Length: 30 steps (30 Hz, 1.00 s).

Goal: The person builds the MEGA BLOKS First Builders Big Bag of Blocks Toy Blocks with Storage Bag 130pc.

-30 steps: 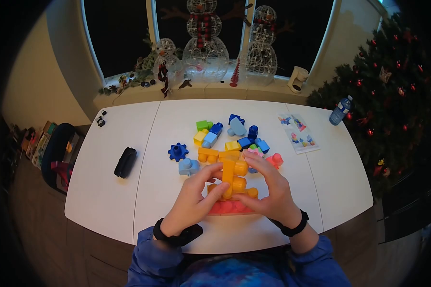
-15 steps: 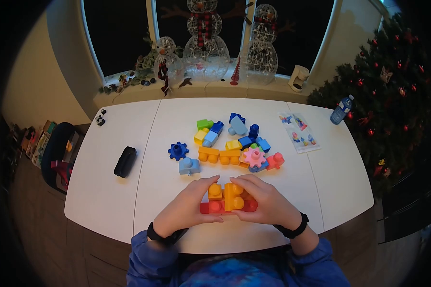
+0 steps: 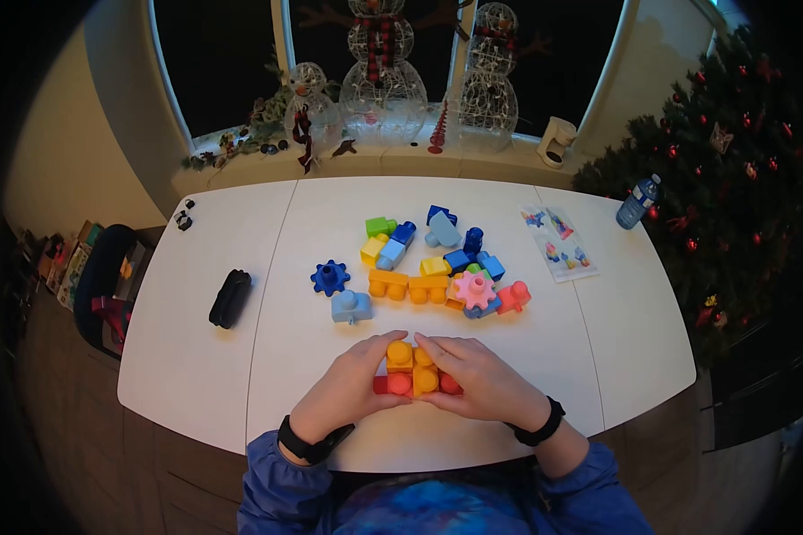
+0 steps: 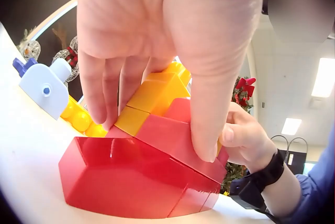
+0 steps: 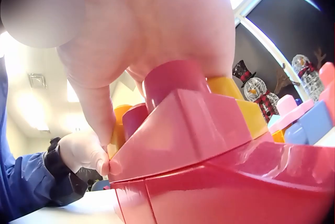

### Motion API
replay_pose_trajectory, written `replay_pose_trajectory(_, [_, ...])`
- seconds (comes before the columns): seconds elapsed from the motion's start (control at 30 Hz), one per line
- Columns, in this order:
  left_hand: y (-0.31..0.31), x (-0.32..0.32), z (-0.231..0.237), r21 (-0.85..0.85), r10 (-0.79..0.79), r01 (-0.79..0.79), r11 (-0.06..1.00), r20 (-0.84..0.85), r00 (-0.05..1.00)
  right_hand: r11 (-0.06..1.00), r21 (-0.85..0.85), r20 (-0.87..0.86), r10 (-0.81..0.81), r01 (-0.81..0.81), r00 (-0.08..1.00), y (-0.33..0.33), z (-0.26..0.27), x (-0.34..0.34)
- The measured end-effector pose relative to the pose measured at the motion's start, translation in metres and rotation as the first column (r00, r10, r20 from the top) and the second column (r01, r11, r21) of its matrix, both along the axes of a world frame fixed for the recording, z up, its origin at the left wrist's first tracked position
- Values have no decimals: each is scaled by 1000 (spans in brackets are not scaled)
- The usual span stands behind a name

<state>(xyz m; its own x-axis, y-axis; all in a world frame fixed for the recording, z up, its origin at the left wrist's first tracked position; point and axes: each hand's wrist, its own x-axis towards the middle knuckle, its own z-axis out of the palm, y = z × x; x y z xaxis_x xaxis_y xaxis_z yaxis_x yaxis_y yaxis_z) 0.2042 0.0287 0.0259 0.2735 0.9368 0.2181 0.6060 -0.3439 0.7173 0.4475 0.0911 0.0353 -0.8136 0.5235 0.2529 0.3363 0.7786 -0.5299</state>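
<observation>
A red and orange block stack stands near the table's front edge, its glossy red base [image 4: 120, 177] at the bottom with a pinkish-red layer [image 5: 193, 124] on it. Orange blocks [image 3: 426, 379] sit among the red studs. My left hand [image 3: 343, 392] grips the stack from the left, thumb on the near side and fingers on the far side. From the right, my right hand [image 3: 482, 383] holds the orange blocks, thumb in front, fingers behind. Some of the stack's right part is hidden under the right hand.
Beyond the hands lie orange blocks [image 3: 388, 285], a pink gear [image 3: 475, 290], a light blue block [image 3: 351, 307], a dark blue gear [image 3: 330, 278] and several others. A black case [image 3: 231, 299] lies left; a printed sheet [image 3: 559, 245] and bottle [image 3: 639, 202] are right.
The upright orange piece held between both hands has come down onto the red stack and lies flat among its studs. Both hands have lowered and closed in around the stack.
</observation>
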Motion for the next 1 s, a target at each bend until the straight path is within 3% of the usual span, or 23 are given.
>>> replay_pose_trajectory(0.2, [0,4,-5,8,33,-33,999,-14,999,999,53,18,12,-13,1000,2,0,1])
replay_pose_trajectory(0.4, [2,4,1,-26,23,-23,999,21,1000,989,-108,179,120,-102,976,36,41,8])
replay_pose_trajectory(0.43, [3,4,2,-48,15,-13,999,39,999,997,-44,120,62,-57,991,46,36,6])
replay_pose_trajectory(0.53, [7,3,0,-77,-14,20,997,88,996,986,166,243,-7,-35,970,86,36,-6])
replay_pose_trajectory(0.73, [12,3,-1,-95,-51,64,993,130,990,959,272,403,-34,-84,914,125,1,-45])
replay_pose_trajectory(0.83, [12,4,2,-116,-41,58,992,144,989,923,379,328,-61,-72,943,131,-9,-56])
replay_pose_trajectory(1.0, [13,3,-1,-75,-54,63,995,115,992,917,397,342,-97,-49,935,134,-15,-68])
